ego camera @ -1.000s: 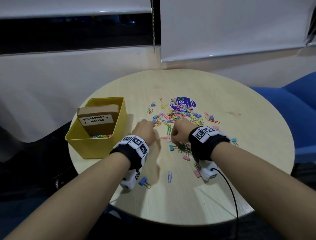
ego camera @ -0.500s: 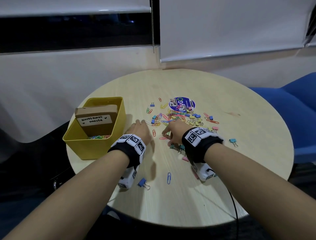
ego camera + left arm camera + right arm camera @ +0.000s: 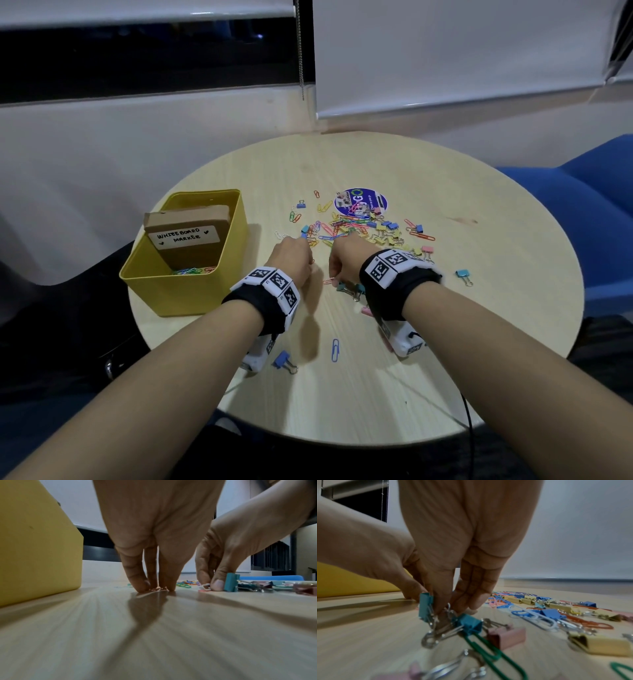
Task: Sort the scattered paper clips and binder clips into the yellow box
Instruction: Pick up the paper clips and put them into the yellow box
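At far left, the yellow box (image 3: 191,291) is seen on the round table (image 3: 376,394), some paper clips already inside. Beside it, a small orange paper clip (image 3: 157,588) is pinched against the tabletop by the left hand (image 3: 291,258). Further right, a pale paper clip (image 3: 205,586) is pinched by the right hand (image 3: 344,260) beside a teal binder clip (image 3: 231,582). The scattered clips (image 3: 363,228) lie beyond.

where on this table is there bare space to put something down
Bare wood lies along the table's far edge beyond the round sticker, and the near edge behind the blue paper clip. It is crowded between the sticker and both hands, where clips pile up.
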{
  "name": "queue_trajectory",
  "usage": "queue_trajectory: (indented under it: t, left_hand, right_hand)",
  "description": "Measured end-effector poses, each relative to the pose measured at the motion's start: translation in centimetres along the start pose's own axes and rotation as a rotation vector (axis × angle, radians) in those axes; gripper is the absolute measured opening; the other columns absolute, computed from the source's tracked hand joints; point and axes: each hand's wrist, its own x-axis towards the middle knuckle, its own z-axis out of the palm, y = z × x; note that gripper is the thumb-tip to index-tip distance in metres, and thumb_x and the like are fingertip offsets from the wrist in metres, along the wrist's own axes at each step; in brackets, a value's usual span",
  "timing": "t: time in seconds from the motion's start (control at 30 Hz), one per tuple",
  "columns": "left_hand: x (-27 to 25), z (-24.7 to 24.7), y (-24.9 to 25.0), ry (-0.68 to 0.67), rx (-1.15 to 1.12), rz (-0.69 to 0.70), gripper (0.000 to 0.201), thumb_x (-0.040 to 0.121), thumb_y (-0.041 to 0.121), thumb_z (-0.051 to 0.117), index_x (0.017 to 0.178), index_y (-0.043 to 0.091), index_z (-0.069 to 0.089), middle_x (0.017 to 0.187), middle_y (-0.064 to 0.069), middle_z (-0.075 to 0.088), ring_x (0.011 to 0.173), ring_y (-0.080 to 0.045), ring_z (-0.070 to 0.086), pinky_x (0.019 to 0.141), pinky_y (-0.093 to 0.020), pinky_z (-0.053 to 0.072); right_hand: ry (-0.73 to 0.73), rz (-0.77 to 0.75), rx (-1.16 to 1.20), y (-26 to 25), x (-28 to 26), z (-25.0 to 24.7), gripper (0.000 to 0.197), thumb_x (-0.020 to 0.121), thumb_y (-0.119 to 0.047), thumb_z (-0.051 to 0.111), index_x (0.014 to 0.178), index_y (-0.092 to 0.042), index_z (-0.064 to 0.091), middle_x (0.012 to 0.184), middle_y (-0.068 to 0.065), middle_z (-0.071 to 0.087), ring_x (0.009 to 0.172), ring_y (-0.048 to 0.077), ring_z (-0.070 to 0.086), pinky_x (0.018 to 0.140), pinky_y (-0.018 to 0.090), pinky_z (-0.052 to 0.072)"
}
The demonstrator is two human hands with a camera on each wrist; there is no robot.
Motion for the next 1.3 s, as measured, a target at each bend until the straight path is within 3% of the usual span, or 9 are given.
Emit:
queue_trajectory:
  t: [0.13,0.23,0.4,0.63,0.8,0.93,1.07,1.17,1.3]
  left_hand:
    - [-0.2,-0.6,0.4,-0.023,-0.026,0.016,0.025,0.088,0.004,0.059,0.107,0.012,0.073,0.114,-0.018,0.060,0.102,-0.036,0.060,0.088,-0.036,0.051]
    - [-0.6,-0.9,0.7,-0.039,-0.002,0.045,0.024,0.087,0.003,0.059,0.103,0.014,0.074,0.114,-0.016,0.059,0.100,-0.035,0.061,0.086,-0.034,0.050]
    - [-1.2,-0.6,0.1,0.010,0.001,0.081,0.021,0.089,0.018,0.062,0.108,0.020,0.071,0.111,-0.011,0.065,0.100,-0.029,0.062,0.089,-0.033,0.051]
    - [-1.8,-0.6,0.4,0.017,0.034,0.083,0.021,0.092,0.016,0.057,0.108,0.017,0.070,0.112,-0.013,0.064,0.102,-0.031,0.060,0.090,-0.035,0.051]
    - [-1.9,-0.5,0.2,0.016,0.022,0.064,0.020,0.091,0.013,0.056,0.103,0.017,0.072,0.110,-0.013,0.064,0.100,-0.032,0.060,0.088,-0.036,0.052]
    - [-1.9,-0.6,0.3,0.001,0.018,0.059,0.021,0.090,0.012,0.058,0.102,0.020,0.073,0.109,-0.012,0.065,0.101,-0.032,0.060,0.088,-0.037,0.052]
    - [-1.8,-0.7,0.3,-0.024,0.038,0.057,0.026,0.090,0.007,0.055,0.105,0.020,0.072,0.112,-0.014,0.063,0.102,-0.034,0.059,0.088,-0.037,0.053]
    - [-1.8,-0.6,0.3,-0.020,0.056,0.069,0.027,0.089,0.007,0.055,0.106,0.019,0.072,0.112,-0.015,0.062,0.102,-0.036,0.059,0.086,-0.037,0.052]
    - [-2.0,-0.7,0.3,-0.021,0.070,0.074,0.026,0.088,0.007,0.057,0.104,0.020,0.072,0.111,-0.013,0.063,0.100,-0.034,0.060,0.085,-0.037,0.053]
  right_hand:
    - [-0.023,0.006,-0.059,0.1,0.1,0.3,0.017,0.086,-0.007,0.064,0.101,-0.002,0.072,0.102,0.012,0.072,0.093,0.029,0.067,0.083,0.035,0.056]
    - [-0.039,0.012,-0.090,0.1,0.0,0.5,0.019,0.088,-0.009,0.061,0.103,-0.001,0.069,0.103,0.014,0.070,0.084,0.026,0.060,0.083,0.036,0.053]
    - [-0.058,0.008,-0.120,0.1,-0.4,0.6,0.017,0.091,-0.012,0.057,0.102,-0.008,0.068,0.089,0.005,0.065,0.081,0.023,0.059,0.074,0.033,0.050]
    - [-0.080,-0.015,-0.061,0.1,-1.2,0.4,0.015,0.092,-0.015,0.058,0.098,-0.009,0.070,0.099,0.008,0.070,0.083,0.021,0.059,0.072,0.029,0.046]
    - [-0.051,0.010,0.055,0.7,-1.7,0.0,0.010,0.092,-0.018,0.058,0.099,-0.014,0.065,0.089,0.000,0.059,0.084,0.017,0.053,0.065,0.022,0.040]
    - [0.030,0.020,0.160,1.1,-2.0,-0.3,0.009,0.086,-0.012,0.065,0.093,-0.015,0.069,0.082,-0.003,0.063,0.081,0.015,0.057,0.060,0.018,0.043]
    - [0.095,0.019,0.205,1.2,-2.2,-1.1,0.025,0.086,-0.016,0.069,0.111,-0.015,0.069,0.096,0.001,0.068,0.086,0.013,0.058,0.073,0.018,0.044]
    - [0.085,0.075,0.207,1.4,-2.1,-1.3,0.020,0.083,-0.017,0.072,0.103,-0.013,0.074,0.099,0.003,0.073,0.081,0.011,0.060,0.061,0.014,0.045]
    - [0.075,0.118,0.210,1.3,-2.0,-1.1,0.013,0.082,-0.017,0.073,0.094,-0.012,0.075,0.094,0.003,0.074,0.080,0.012,0.063,0.065,0.018,0.049]
